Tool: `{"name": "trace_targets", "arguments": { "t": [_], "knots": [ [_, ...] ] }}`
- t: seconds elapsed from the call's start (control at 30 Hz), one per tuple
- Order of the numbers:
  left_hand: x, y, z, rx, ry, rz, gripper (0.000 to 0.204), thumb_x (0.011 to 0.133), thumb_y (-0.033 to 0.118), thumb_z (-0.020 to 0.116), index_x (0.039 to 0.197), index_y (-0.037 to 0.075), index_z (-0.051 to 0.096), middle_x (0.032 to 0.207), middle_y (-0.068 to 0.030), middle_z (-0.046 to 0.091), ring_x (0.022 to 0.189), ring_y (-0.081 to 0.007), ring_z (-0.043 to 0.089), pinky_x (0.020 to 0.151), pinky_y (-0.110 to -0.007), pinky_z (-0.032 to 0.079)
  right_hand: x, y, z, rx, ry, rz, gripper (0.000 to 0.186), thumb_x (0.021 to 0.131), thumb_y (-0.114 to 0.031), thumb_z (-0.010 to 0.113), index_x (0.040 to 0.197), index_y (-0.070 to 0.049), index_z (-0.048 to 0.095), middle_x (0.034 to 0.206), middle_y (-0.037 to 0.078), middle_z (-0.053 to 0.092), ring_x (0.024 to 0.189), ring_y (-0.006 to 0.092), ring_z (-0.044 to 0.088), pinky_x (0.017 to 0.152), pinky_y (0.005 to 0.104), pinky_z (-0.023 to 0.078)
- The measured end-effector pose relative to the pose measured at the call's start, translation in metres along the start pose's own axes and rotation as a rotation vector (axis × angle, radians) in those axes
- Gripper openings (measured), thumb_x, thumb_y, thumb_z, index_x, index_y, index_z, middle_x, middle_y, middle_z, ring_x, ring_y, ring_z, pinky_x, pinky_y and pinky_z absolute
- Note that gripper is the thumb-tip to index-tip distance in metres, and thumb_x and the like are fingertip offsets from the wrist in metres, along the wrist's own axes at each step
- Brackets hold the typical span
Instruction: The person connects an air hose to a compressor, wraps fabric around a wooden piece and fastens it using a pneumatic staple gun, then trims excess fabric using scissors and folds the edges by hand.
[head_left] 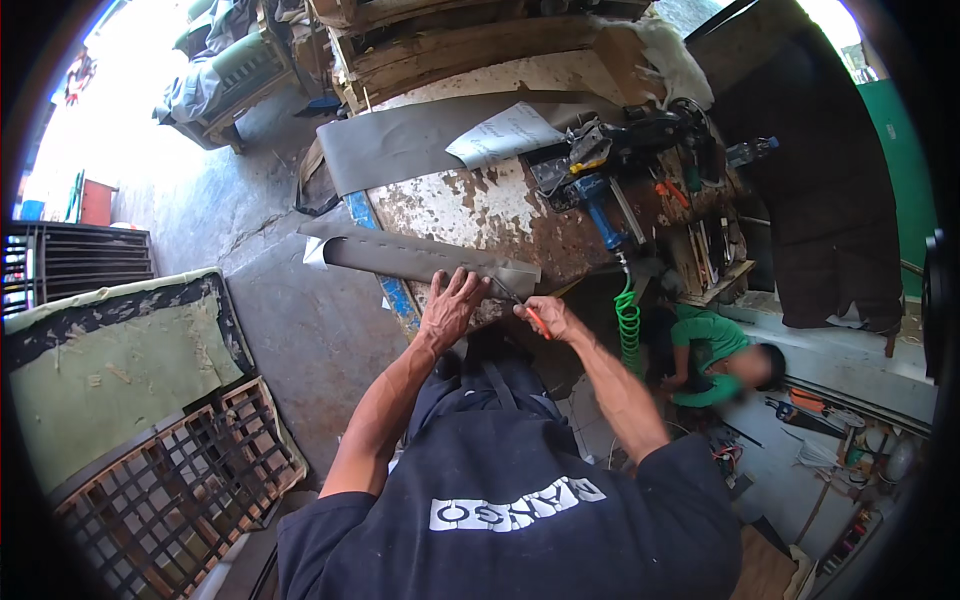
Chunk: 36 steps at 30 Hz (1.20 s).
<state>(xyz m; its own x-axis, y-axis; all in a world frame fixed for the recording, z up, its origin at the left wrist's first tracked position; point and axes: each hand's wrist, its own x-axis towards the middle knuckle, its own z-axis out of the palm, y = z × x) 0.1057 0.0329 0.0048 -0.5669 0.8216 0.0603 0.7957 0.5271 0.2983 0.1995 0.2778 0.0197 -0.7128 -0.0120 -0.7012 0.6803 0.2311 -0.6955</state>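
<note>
A long grey-brown strip of leather-like material lies across the near edge of the worktable, its left end hanging past the table. Small dark marks run along its fold. Pressing on the strip, my left hand has its fingers stretched out. By the strip's right end, my right hand is closed round a slim orange-handled tool. The tool's thin dark end touches or lies very near the strip. My fingers partly hide it, so its exact kind is unclear.
A wider grey sheet and a white paper lie farther back on the worn worktable. A blue air tool with a green coiled hose is at right. Beyond it crouches a person in green. Frames stand left.
</note>
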Motion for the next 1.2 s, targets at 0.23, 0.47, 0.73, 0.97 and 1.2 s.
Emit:
{"name": "trace_targets", "arguments": {
  "t": [0.23, 0.47, 0.73, 0.97, 1.2],
  "knots": [
    [-0.006, 0.013, 0.010, -0.056, 0.002, -0.117, 0.066, 0.083, 0.017, 0.064, 0.146, 0.017, 0.045, 0.140, -0.0106, 0.046, 0.139, -0.0317, 0.036, 0.117, -0.057, 0.023, 0.021, -0.032, -0.048, -0.211, -0.251, 0.072, 0.046, 0.090, -0.053, 0.067, 0.086, -0.007, 0.067, 0.060, -0.003, 0.053, 0.049, 0.0065, 0.050, 0.044, 0.0237, 0.039],
    [-0.005, 0.008, 0.014, -0.045, 0.023, -0.111, 0.067, 0.080, 0.019, 0.068, 0.144, 0.022, 0.047, 0.143, -0.0126, 0.046, 0.141, -0.0335, 0.035, 0.118, -0.057, 0.022, 0.057, -0.056, -0.080, -0.561, -0.373, -0.099, 0.060, 0.086, -0.063, 0.064, 0.079, -0.003, 0.068, 0.061, 0.003, 0.057, 0.059, 0.0133, 0.054, 0.054, 0.0335, 0.041],
    [-0.005, 0.011, 0.005, -0.281, 0.065, -0.169, 0.064, 0.073, 0.010, 0.070, 0.136, 0.019, 0.058, 0.144, -0.0149, 0.047, 0.142, -0.0348, 0.035, 0.119, -0.056, 0.023, 0.081, -0.068, -0.087, -0.756, -0.433, -0.243, 0.067, 0.081, -0.068, 0.065, 0.086, -0.001, 0.071, 0.067, 0.016, 0.063, 0.067, 0.0265, 0.063, 0.062, 0.0410, 0.048],
    [0.009, 0.014, -0.008, -0.405, 0.120, -0.252, 0.047, 0.076, 0.005, 0.066, 0.122, 0.014, 0.066, 0.133, -0.0152, 0.056, 0.134, -0.0362, 0.046, 0.115, -0.055, 0.029, 0.086, -0.083, -0.099, -0.972, -0.454, -0.474, 0.060, 0.081, -0.064, 0.067, 0.089, -0.005, 0.068, 0.071, 0.019, 0.065, 0.071, 0.0366, 0.066, 0.064, 0.0456, 0.050],
    [0.041, 0.020, -0.023, -0.158, 0.092, -0.277, 0.038, 0.077, 0.016, 0.069, 0.115, 0.021, 0.070, 0.110, -0.0068, 0.060, 0.107, -0.0268, 0.055, 0.092, -0.047, 0.038, 0.070, -0.053, -0.092, -1.056, -0.126, -0.808, 0.055, 0.074, -0.056, 0.075, 0.084, -0.006, 0.059, 0.078, 0.016, 0.066, 0.080, 0.0385, 0.068, 0.066, 0.0491, 0.053]
  ]
}}
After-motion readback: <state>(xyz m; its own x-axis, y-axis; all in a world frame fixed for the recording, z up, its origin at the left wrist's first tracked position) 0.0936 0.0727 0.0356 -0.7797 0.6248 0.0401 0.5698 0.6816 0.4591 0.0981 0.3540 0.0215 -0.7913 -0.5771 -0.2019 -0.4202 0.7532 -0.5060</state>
